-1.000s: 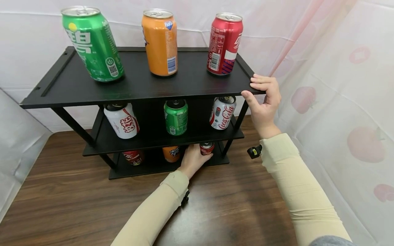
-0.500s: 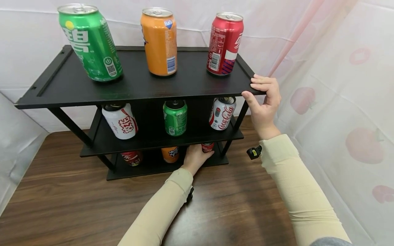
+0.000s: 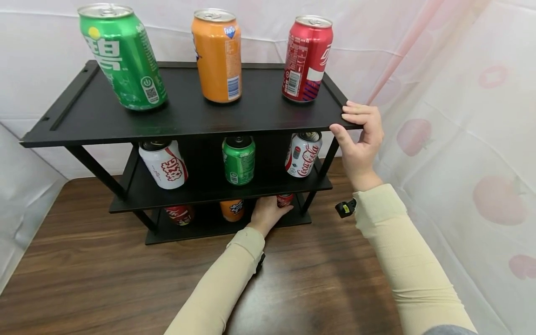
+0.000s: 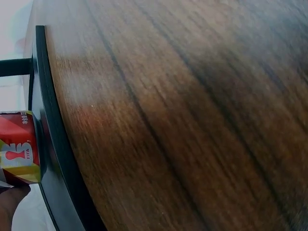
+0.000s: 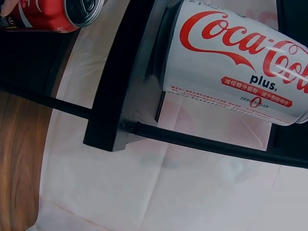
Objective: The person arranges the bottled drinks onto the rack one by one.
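On the bottom tier of a black three-tier shelf (image 3: pixel 268 122), my left hand (image 3: pixel 265 215) grips a red soda can (image 3: pixel 285 200). Its thumb lies along the front of the can, and the middle tier hides part of both. The left wrist view shows the red can (image 4: pixel 20 147) upright on the tier, a digit (image 4: pixel 12 202) against it. My right hand (image 3: pixel 362 139) holds the top tier's front right corner, fingers over the top and thumb at the front edge. Just below it, a white Coca-Cola can (image 3: pixel 302 156) stands on the middle tier.
The top tier carries a green can (image 3: pixel 125 60), an orange Fanta can (image 3: pixel 217 58) and a red can (image 3: pixel 307 60). A white can (image 3: pixel 165 167) and green Sprite can (image 3: pixel 238 160) share the middle tier. Lower down are another red can (image 3: pixel 181 215) and an orange can (image 3: pixel 232 210).
My left hand and the red can have shifted slightly to the right along the bottom tier. My right hand stays on the shelf corner.
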`<act>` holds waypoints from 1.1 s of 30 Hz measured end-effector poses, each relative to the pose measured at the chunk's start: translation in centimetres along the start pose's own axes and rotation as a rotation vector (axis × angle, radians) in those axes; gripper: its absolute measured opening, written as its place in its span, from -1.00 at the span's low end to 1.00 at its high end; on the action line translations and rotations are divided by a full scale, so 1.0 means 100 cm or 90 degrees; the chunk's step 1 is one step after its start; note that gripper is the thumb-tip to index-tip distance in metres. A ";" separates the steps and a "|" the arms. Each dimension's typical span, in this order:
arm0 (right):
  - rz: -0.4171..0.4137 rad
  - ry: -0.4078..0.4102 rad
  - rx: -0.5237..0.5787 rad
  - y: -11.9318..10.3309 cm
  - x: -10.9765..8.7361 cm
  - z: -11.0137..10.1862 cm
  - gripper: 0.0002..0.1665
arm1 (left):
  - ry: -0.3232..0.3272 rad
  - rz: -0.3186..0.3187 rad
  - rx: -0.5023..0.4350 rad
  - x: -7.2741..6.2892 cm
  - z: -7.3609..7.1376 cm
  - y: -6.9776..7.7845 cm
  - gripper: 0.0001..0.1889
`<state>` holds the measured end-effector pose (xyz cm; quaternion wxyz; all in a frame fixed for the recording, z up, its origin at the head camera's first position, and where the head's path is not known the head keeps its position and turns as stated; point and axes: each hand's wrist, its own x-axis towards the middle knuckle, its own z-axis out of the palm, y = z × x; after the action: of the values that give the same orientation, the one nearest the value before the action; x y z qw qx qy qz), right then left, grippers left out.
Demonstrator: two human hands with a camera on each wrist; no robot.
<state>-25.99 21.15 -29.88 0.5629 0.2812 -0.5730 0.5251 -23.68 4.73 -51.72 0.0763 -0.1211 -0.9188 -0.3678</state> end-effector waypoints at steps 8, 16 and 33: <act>-0.001 -0.002 -0.002 0.000 0.000 0.002 -0.15 | 0.000 -0.015 0.008 0.000 0.000 0.001 -0.23; 0.002 0.006 -0.005 0.000 -0.001 0.002 -0.14 | 0.003 0.002 0.035 -0.001 0.002 0.004 -0.23; -0.005 0.011 -0.014 0.001 -0.002 0.002 -0.15 | 0.001 -0.045 -0.009 -0.001 0.004 0.005 -0.25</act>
<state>-26.10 20.99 -30.06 0.5730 0.2726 -0.5726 0.5191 -23.45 5.34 -51.65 0.0630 -0.0891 -0.9198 -0.3769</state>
